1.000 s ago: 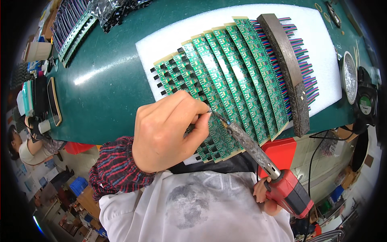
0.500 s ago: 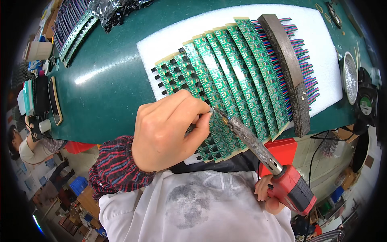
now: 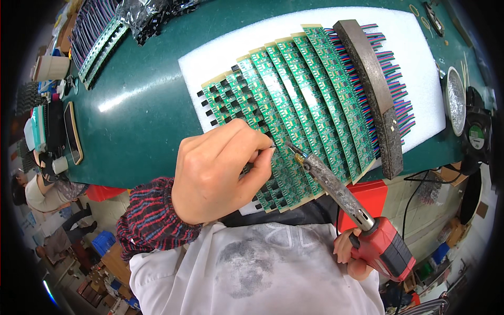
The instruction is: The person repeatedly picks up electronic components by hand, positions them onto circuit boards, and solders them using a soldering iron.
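Note:
My left hand point(image 3: 223, 170) hovers over the left part of the green circuit boards point(image 3: 299, 100), thumb and forefinger pinched. A tiny dark thing shows at its fingertips, too small to name. In my right hand point(image 3: 350, 254) is a soldering iron point(image 3: 336, 186) with a red handle and a scorched metal barrel. Its tip is over the boards, just right of my left fingertips and apart from them. The boards lie overlapped in slanting rows, with small black parts point(image 3: 229, 93) along the left rows. Thin coloured wires point(image 3: 391, 63) come off the right side.
A dark metal bar point(image 3: 370, 97) lies across the wires. White foam point(image 3: 425, 100) lies under the boards on the green table point(image 3: 142, 136). A metal bowl point(image 3: 454, 102) and a black fan point(image 3: 476, 131) are at right. More wired boards point(image 3: 100, 50) lie far left. Another person point(image 3: 44, 191) is at left.
The iron's tip has drawn back to the right, away from my left fingertips, and its handle has shifted slightly right. My left hand has hardly moved.

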{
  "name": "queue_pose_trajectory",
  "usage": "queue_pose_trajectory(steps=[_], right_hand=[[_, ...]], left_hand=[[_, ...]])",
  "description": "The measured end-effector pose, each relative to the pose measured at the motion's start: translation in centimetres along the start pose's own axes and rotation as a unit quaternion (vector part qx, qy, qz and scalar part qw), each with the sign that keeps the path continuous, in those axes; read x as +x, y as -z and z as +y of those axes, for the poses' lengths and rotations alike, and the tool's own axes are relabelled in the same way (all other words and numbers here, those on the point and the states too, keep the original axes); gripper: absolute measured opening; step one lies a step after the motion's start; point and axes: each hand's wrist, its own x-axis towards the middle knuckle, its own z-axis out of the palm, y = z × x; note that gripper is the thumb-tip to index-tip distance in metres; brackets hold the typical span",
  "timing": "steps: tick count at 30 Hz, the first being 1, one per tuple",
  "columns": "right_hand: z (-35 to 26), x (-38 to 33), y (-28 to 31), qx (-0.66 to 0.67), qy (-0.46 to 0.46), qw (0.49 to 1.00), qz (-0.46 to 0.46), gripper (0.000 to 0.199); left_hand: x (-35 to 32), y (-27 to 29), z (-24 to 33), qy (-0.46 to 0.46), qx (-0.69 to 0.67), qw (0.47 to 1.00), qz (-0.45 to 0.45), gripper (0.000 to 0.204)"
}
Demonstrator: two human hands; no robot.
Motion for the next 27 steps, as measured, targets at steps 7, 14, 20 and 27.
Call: queue_pose_trajectory(steps=[7,14,20,27], right_hand=[[3.1,4.1,0.7,0.220,0.309,0.908,-0.180,0.085],[2.9,1.9,0.2,0.193,0.101,0.975,0.044,0.084],[2.1,3.5,-0.7,0.191,0.085,0.970,0.127,0.083],[1.5,3.3,-1.4,0.182,0.084,0.968,0.153,0.082]], left_hand=[[0.0,0.2,0.1,0.004,0.010,1.000,-0.004,0.016],[-0.1,3.4,-1.1,-0.013,0.086,0.995,0.058,0.013],[3.7,10.2,-12.2,0.117,0.279,0.935,0.186,0.012],[5.5,9.8,-15.2,-0.048,0.430,0.893,0.119,0.007]])
